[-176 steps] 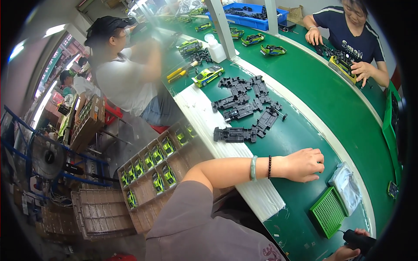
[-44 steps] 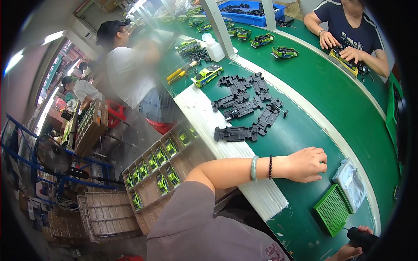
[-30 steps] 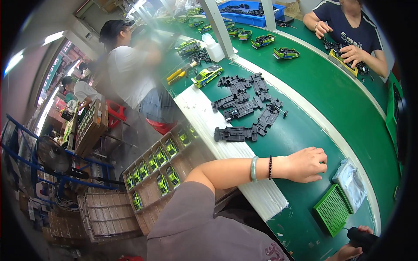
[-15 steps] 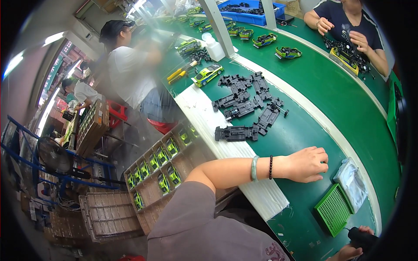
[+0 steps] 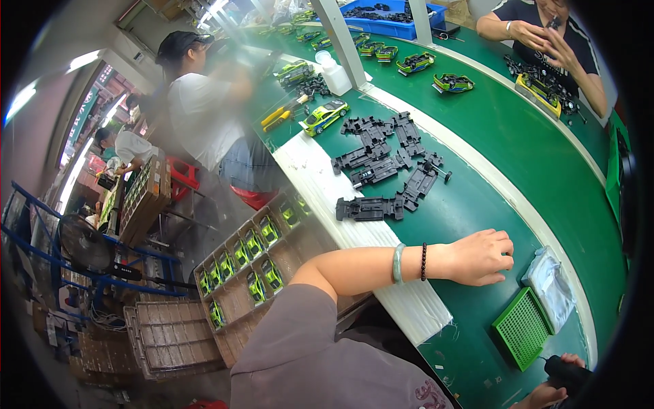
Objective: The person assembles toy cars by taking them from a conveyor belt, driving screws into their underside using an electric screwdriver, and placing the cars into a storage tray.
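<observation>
My left hand [image 5: 477, 258] rests on the green bench with its fingers curled under; what they enclose, if anything, is hidden. A jade-coloured bangle and a dark bead bracelet circle that wrist. At the lower right edge my right hand [image 5: 547, 395] grips a black electric screwdriver [image 5: 567, 375], its thin bit pointing left. Between the hands lies a green perforated tray [image 5: 523, 329], and against it a pale blue plastic packet [image 5: 550, 290]. Beyond my left hand, several black toy car chassis [image 5: 371, 208] lie in a loose heap, beside a yellow-green toy car [image 5: 325, 118].
White foam sheet [image 5: 402, 303] runs along the bench's near edge. On the left, a compartmented box [image 5: 235, 300] holds several toy cars. Farther off are a white bottle [image 5: 334, 73], yellow-handled tools [image 5: 277, 119] and a blue bin [image 5: 388, 28]. Co-workers sit across the bench and at left.
Across the bench, the co-worker's hands have come together and risen, with a small dark part between them. My own hands and the things around them stay put.
</observation>
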A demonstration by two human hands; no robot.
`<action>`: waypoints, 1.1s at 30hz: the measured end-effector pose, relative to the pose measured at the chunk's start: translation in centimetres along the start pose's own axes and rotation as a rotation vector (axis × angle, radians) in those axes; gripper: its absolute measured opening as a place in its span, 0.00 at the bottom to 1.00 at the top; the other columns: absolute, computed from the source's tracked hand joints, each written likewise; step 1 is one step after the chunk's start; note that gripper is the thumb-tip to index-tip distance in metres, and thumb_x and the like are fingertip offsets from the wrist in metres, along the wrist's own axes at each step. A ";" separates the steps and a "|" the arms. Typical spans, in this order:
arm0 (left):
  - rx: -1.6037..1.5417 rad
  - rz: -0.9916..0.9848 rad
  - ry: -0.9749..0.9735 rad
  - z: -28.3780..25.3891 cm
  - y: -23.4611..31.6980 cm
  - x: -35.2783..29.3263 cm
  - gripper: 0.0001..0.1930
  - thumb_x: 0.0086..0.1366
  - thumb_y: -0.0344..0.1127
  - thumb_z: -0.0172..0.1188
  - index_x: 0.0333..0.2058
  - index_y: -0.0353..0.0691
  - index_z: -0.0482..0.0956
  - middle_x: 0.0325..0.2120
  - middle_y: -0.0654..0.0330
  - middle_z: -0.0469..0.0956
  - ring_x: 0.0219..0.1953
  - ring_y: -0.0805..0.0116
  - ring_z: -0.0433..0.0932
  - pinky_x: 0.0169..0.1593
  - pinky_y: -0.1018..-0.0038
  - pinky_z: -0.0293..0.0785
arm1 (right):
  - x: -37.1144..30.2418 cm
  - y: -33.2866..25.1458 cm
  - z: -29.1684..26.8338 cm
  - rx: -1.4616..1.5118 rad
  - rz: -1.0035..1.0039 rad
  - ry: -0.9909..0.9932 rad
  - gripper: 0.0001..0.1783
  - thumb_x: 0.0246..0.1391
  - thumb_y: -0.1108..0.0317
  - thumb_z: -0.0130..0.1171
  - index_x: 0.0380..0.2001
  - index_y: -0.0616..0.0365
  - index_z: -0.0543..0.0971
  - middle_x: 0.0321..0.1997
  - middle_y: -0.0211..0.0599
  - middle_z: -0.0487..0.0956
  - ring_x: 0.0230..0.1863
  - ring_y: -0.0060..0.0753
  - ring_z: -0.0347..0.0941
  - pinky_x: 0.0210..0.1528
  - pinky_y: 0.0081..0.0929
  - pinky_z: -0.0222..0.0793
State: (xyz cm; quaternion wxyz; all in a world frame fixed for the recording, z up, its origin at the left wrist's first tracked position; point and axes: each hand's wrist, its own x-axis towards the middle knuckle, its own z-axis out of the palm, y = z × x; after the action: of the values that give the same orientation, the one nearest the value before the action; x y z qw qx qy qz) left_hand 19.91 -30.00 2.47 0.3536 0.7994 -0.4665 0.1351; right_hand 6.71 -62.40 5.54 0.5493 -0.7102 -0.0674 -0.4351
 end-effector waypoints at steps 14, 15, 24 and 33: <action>-0.019 -0.006 -0.021 -0.7 0.4 0.0 0.09 0.52 0.35 0.63 0.28 0.39 0.73 0.36 0.57 0.72 0.42 0.58 0.69 0.45 0.65 0.68 | 0.5 -0.7 1.1 -0.184 -0.121 0.014 0.41 0.57 0.34 0.33 0.26 0.69 0.70 0.20 0.43 0.73 0.18 0.35 0.71 0.19 0.27 0.73; -0.018 -0.009 -0.024 -0.7 0.4 0.0 0.09 0.52 0.35 0.63 0.28 0.39 0.73 0.35 0.57 0.72 0.42 0.58 0.69 0.45 0.64 0.68 | 0.6 -0.7 1.1 -0.218 -0.146 0.013 0.41 0.60 0.35 0.30 0.24 0.70 0.70 0.19 0.43 0.73 0.17 0.35 0.72 0.17 0.26 0.74; -0.045 0.027 -0.018 -0.6 0.1 0.4 0.09 0.53 0.36 0.62 0.29 0.39 0.73 0.35 0.56 0.71 0.42 0.57 0.70 0.45 0.64 0.68 | -1.0 2.6 -5.3 0.100 0.229 -0.098 0.46 0.43 0.28 0.53 0.45 0.66 0.66 0.36 0.38 0.66 0.39 0.32 0.63 0.48 0.31 0.60; 0.002 -0.001 -0.062 -1.0 0.4 0.5 0.10 0.53 0.34 0.62 0.31 0.38 0.73 0.37 0.55 0.71 0.44 0.55 0.70 0.48 0.63 0.69 | -1.1 0.6 -2.0 0.025 0.262 0.014 0.53 0.32 0.20 0.51 0.42 0.64 0.67 0.34 0.39 0.68 0.37 0.33 0.65 0.46 0.31 0.62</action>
State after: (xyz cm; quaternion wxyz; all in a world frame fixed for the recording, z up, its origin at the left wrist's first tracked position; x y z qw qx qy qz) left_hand 19.88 -29.76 3.60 0.3383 0.8037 -0.4768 0.1108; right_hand 5.27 -63.93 4.35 0.6108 -0.7029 0.0246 -0.3636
